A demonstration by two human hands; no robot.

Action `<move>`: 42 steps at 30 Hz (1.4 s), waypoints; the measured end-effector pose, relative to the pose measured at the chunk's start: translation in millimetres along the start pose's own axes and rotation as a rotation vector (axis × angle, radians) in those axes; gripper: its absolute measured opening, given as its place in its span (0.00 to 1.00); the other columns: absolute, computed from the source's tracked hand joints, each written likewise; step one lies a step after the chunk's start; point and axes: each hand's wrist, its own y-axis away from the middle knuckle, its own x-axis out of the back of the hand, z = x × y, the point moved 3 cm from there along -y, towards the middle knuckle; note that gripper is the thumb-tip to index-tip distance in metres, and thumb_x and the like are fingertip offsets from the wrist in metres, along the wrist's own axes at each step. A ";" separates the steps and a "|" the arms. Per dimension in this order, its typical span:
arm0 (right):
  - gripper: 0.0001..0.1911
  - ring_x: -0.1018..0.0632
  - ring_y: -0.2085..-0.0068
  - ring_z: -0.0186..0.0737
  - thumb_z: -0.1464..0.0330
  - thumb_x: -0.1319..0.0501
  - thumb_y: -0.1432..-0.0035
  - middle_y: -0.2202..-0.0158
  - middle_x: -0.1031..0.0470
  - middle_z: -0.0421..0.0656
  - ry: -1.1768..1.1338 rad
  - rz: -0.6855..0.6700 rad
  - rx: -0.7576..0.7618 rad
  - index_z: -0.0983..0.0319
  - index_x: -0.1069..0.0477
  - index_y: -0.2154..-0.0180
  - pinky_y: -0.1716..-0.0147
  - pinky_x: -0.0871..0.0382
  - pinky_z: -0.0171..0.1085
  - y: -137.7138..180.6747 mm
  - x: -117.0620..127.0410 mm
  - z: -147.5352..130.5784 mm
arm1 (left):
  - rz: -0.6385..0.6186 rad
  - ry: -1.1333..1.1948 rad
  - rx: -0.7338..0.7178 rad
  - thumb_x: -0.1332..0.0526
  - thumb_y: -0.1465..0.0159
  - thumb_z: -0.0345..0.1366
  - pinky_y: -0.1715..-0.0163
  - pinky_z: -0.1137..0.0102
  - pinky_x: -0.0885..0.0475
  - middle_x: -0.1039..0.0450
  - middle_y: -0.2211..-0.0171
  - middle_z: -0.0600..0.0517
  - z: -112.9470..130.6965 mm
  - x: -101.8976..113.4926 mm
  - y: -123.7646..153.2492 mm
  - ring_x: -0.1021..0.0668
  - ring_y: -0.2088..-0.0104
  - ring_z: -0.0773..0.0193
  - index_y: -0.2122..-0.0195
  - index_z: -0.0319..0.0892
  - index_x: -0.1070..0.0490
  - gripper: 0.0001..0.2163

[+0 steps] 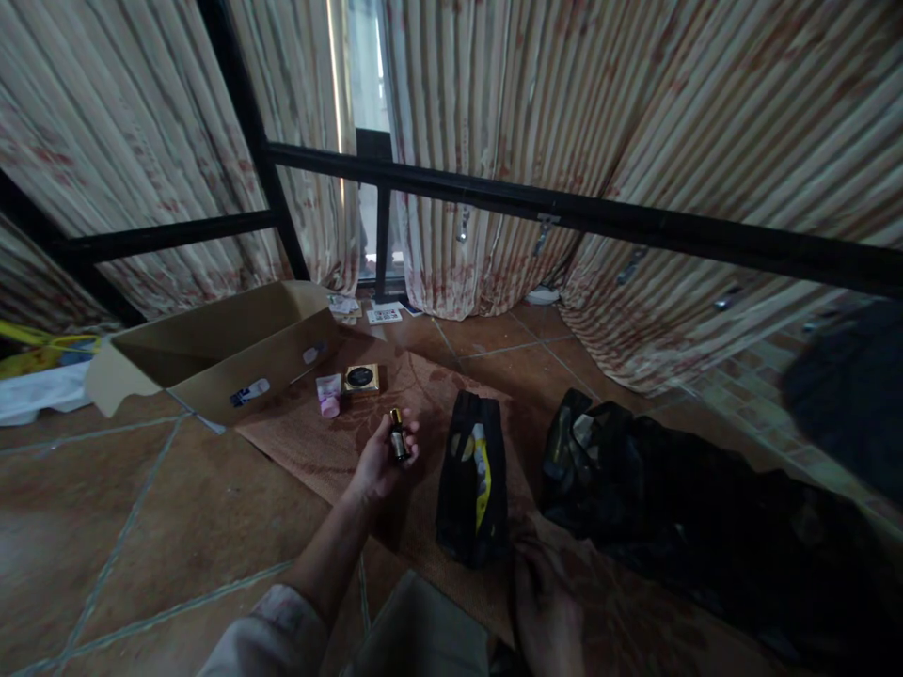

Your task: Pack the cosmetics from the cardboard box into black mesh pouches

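My left hand (381, 461) is closed around a small dark bottle (399, 442) with a gold cap, held upright above the reddish-brown mat. Just right of it an open black zip pouch (451, 508) stands on the mat, and a yellow packet (483, 470) shows through its opening. Beside the pouch's lower right side is my right hand (548, 606), low in the view. Its fingers are dim and blurred, so their grip cannot be made out. Beyond my left hand sit a pink-and-white tube (328, 396) and a small gold box (362, 378) with a dark round label.
An open cardboard box (246, 362) stands at the left on the tiled floor. Black plastic bags (656, 470) spread along the right. Behind, a black metal rail (451, 183) crosses in front of striped curtains (480, 94). Papers (385, 313) lie near the curtain foot.
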 end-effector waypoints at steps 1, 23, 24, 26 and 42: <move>0.17 0.25 0.55 0.41 0.60 0.51 0.39 0.57 0.26 0.48 0.000 0.000 -0.006 0.61 0.28 0.63 0.58 0.31 0.39 0.0 0.0 0.4 | -0.017 0.009 0.026 0.50 0.35 0.44 0.77 0.77 0.31 0.31 0.71 0.53 -2.1 -0.8 -1.5 0.33 0.80 0.75 0.56 0.43 0.32 0.14; 0.19 0.25 0.56 0.42 0.56 0.51 0.39 0.57 0.26 0.48 0.019 0.001 -0.062 0.61 0.28 0.63 0.58 0.31 0.39 2.0 -2.1 6.0 | -0.278 0.002 0.201 0.51 0.37 0.47 0.86 0.76 0.46 0.34 0.78 0.53 -22.7 2.1 -14.3 0.44 0.87 0.75 0.49 0.38 0.35 0.23; 0.19 0.25 0.56 0.42 0.56 0.51 0.40 0.57 0.26 0.48 0.016 0.001 -0.061 0.61 0.28 0.62 0.58 0.31 0.39 2.2 -2.1 5.9 | -0.287 0.022 0.206 0.51 0.38 0.47 0.85 0.76 0.44 0.33 0.77 0.52 -23.0 1.5 -14.2 0.43 0.86 0.74 0.49 0.38 0.34 0.22; 0.19 0.25 0.56 0.42 0.56 0.50 0.40 0.57 0.26 0.48 0.012 0.006 -0.064 0.61 0.28 0.62 0.58 0.31 0.39 2.4 -1.9 6.0 | -0.304 0.058 0.212 0.49 0.39 0.44 0.82 0.74 0.39 0.31 0.74 0.51 -23.3 -0.3 -13.2 0.38 0.84 0.72 0.50 0.39 0.34 0.20; 0.17 0.25 0.57 0.41 0.58 0.50 0.40 0.58 0.26 0.48 0.012 0.026 -0.045 0.61 0.28 0.63 0.58 0.31 0.38 2.5 -2.7 5.9 | -0.323 0.050 0.129 0.46 0.50 0.25 0.74 0.73 0.34 0.30 0.67 0.48 -26.8 0.1 -13.2 0.33 0.77 0.72 0.55 0.36 0.31 0.19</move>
